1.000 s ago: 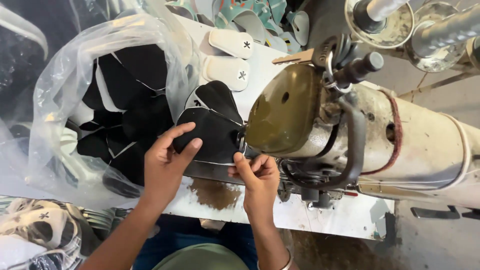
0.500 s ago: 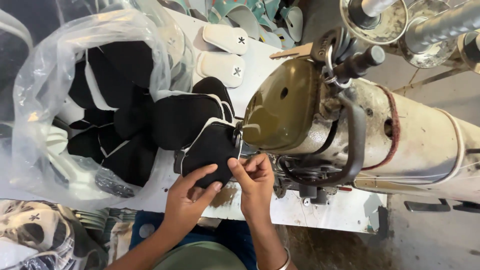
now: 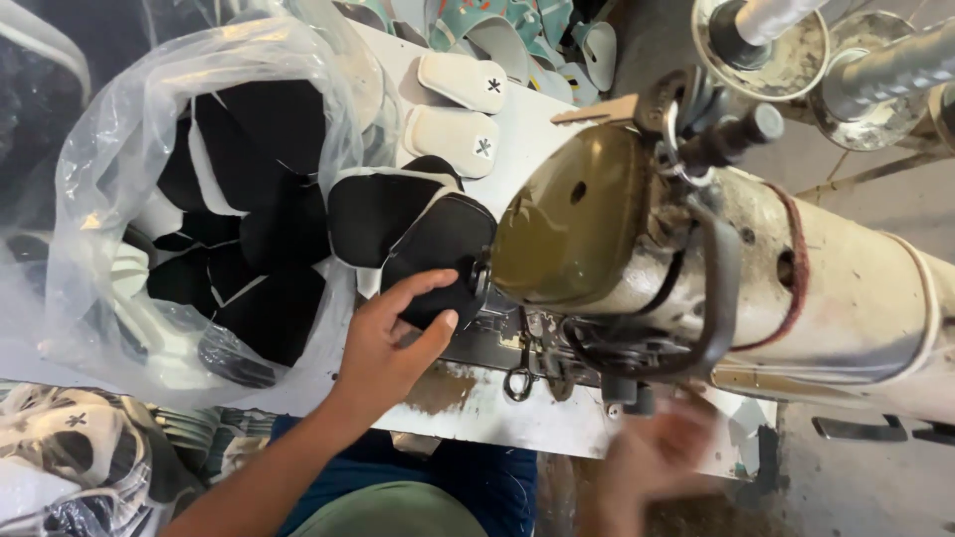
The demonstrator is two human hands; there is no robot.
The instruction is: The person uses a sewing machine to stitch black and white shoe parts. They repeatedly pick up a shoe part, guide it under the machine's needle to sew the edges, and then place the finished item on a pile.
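One black, white-edged fabric piece (image 3: 438,254) lies pressed under the left hand (image 3: 393,333) at the beige sewing machine (image 3: 696,259) — unstitched, apparently; the blurred right hand's (image 3: 652,457) grip cannot be told.

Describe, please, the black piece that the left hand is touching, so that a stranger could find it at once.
Start at the big sewing machine with its olive-brown head. At the head's left side, on the white table, lies a rounded black fabric piece with pale edging, under the left hand. Unlike the other black pieces in the clear plastic bag, it lies outside the bag, against the machine.
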